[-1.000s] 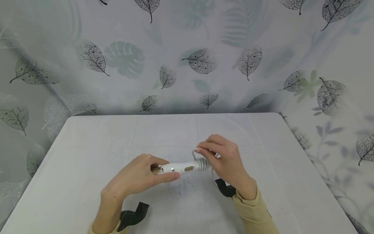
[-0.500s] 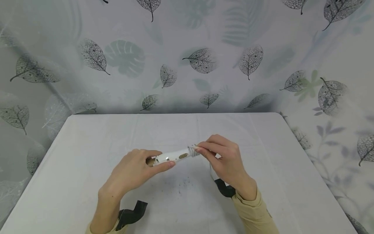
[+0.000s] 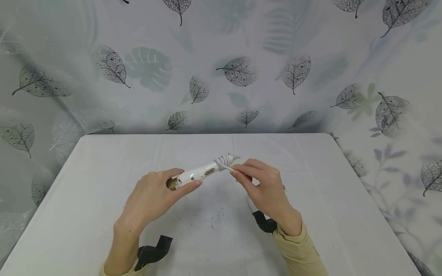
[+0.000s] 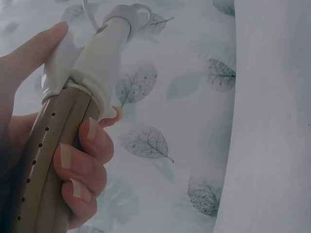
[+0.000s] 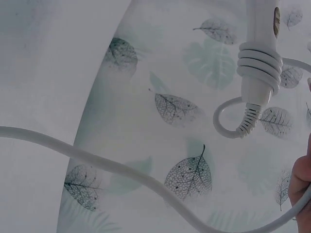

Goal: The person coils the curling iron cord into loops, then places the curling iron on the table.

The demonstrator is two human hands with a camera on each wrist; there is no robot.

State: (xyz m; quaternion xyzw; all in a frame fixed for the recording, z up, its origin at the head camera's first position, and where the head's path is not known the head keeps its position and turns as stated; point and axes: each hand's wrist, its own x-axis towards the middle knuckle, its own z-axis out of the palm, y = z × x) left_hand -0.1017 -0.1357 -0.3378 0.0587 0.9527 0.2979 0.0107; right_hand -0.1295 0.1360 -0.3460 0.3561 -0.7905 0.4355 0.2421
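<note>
Head view: Rod-shaped tool [image 3: 198,174] held over the white surface [image 3: 114,161], tilted, cord end pointing up and away to the right. White handle with a gold oval [image 3: 209,171]; the short visible length of brown barrel [image 3: 172,184] lies within the grip of the left hand [image 3: 148,201]. Cord [image 3: 222,164] wound round the tail end of the handle. Right hand [image 3: 267,188] beside that end, fingers pinching the cord between thumb and forefinger. A black strap [image 3: 153,253] near the left wrist, a second black band [image 3: 264,222] by the right; tan sleeve [image 3: 300,253] on the right forearm. Dark specks [image 3: 212,220] on the surface, in front of the tool. Leaf-patterned backdrop [image 3: 214,46] behind.

Left wrist view: Left-hand fingers [image 4: 80,165] curled round the brown barrel; thumb against the white part above. A row of small holes [image 4: 40,145] runs along the barrel. Cord loops visible at the far end of the handle.

Right wrist view: Handle at upper right, several cord turns lying side by side round its end. Ribbed sleeve [image 5: 249,120] below them; cord bends from it in a loop back toward the handle. A longer span of cord crosses the lower part to the right hand, only partly shown at the edge; pinch not readable from this side.
</note>
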